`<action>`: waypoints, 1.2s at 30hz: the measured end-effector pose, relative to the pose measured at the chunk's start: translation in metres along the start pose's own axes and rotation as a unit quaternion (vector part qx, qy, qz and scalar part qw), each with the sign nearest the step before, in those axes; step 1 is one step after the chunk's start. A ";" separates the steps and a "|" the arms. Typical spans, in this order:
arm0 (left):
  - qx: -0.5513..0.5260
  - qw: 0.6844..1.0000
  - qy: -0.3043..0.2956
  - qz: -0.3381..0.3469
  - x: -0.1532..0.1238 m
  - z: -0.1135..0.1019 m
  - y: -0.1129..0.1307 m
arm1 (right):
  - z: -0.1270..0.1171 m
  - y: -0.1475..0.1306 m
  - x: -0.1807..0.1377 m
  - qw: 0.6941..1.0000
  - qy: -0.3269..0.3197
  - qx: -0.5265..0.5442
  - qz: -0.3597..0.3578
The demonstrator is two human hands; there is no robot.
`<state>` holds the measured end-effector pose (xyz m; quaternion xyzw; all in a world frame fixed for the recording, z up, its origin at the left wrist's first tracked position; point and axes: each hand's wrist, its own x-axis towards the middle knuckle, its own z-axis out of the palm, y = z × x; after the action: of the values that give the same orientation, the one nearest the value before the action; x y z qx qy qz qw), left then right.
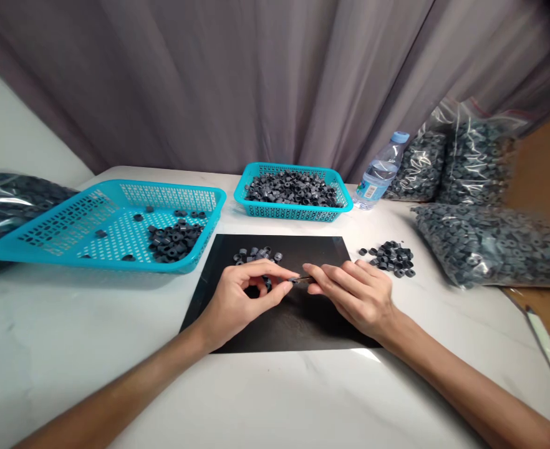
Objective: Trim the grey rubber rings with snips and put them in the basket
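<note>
Above a black mat point(303, 324), my left hand point(237, 299) pinches a small dark ring-shaped part point(294, 280) between thumb and fingertips. My right hand point(361, 294) is closed around a thin metal tool point(305, 279), most of it hidden under the fingers. The tool's tip meets the small part; whether it sits inside it I cannot tell. Behind my left hand, several loose grey ring parts point(256, 254) lie at the mat's far edge. Beyond my right hand, a pile of similar dark parts point(391, 257) rests on the white table.
A large blue basket point(116, 265) with some parts stands left; a smaller blue basket point(294, 214) full of them is at the back. Beside it stands a water bottle point(381, 171). Plastic bags of parts lie right point(499, 246) and far left point(13, 206). A curtain point(209, 81) hangs behind.
</note>
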<state>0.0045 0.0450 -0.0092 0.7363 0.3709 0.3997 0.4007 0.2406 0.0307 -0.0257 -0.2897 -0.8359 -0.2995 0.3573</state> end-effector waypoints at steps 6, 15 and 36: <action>-0.003 1.000 -0.004 -0.006 0.001 0.000 -0.001 | 0.001 0.001 0.000 1.000 0.007 0.003 0.000; -0.008 1.000 0.004 -0.007 0.001 0.000 0.001 | -0.001 0.002 0.000 0.999 0.005 0.020 0.028; 0.001 1.000 0.020 0.013 0.001 0.002 0.004 | -0.001 0.004 -0.004 0.999 -0.025 0.020 0.008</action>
<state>0.0073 0.0436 -0.0066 0.7335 0.3698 0.4186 0.3874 0.2463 0.0312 -0.0273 -0.2960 -0.8481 -0.2727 0.3447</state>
